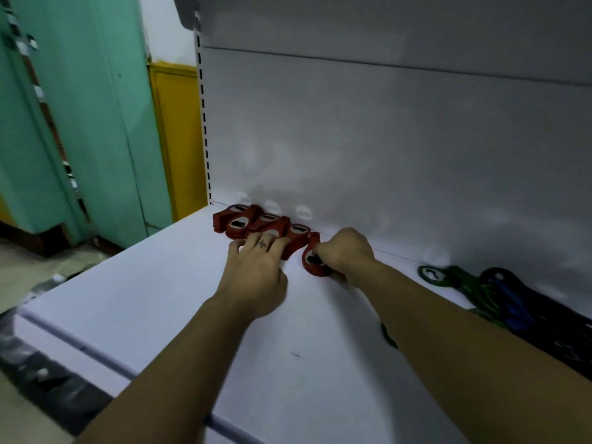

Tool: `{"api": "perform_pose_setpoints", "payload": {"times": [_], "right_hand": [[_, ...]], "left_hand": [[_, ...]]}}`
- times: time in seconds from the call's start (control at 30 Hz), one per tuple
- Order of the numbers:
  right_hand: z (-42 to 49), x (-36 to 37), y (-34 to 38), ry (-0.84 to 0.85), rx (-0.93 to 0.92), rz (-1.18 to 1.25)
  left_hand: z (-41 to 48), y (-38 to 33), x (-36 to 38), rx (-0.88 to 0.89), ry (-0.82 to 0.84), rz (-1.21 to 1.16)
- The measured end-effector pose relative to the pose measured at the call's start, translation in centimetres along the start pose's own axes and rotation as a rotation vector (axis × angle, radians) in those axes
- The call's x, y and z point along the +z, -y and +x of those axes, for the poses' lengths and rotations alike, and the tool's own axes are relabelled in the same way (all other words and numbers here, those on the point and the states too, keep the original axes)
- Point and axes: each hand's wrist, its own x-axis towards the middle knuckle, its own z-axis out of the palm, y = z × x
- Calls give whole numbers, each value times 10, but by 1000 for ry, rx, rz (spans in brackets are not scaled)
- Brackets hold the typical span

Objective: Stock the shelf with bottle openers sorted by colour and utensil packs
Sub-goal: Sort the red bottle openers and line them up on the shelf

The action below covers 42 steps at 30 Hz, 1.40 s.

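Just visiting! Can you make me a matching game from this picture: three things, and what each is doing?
Things:
1 left hand
2 right hand
3 green bottle openers

States:
A lying at the right of the shelf
B gripping a single red opener
C fingers resting on the red opener row

Pairs: 1-C; 2-B; 3-A

Two hands are in view: the left hand (256, 277) and the right hand (344, 251); there is one white shelf (160, 299). Six red bottle openers show a face; five sit in a back cluster (267, 219), some on stacks too close to count, and a single red opener (310, 262) is held in the right hand. One green opener (431, 274) lies clear; the tangled pile (499, 299) beside it holds green, blue and dark ones, at least one of each, too blurred to count.
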Motion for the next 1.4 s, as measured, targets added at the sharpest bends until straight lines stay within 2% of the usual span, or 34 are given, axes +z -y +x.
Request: {"api": "perform_pose_setpoints", "payload": {"times": [0.2,0.47,0.53,0.67,0.83,0.97,1.17,1.4], "right_hand": [[-4,7,7,78,61,239],[-3,-3,5,133,-20,189],[-6,-13,0,94,-117,118],[-37,-51,-14,-44,-394,-214],[-76,-103,-63,-7,-453,-480],[-108,-139,-105,22,-413,-517],[-149,-173,-147,98,-447,-555],[-181,-173,-168,202,-589,-587]], "left_hand": [[0,2,0,-12,6,-69],[-1,2,-1,-6,4,-102],[-3,-3,-5,16,-9,-98],[-10,-23,-16,143,-15,-77],[-22,-79,-26,231,45,-190],[-48,-130,-25,366,72,-325],[-83,-170,-18,548,284,-473],[-110,-179,-18,496,142,-414]]}}
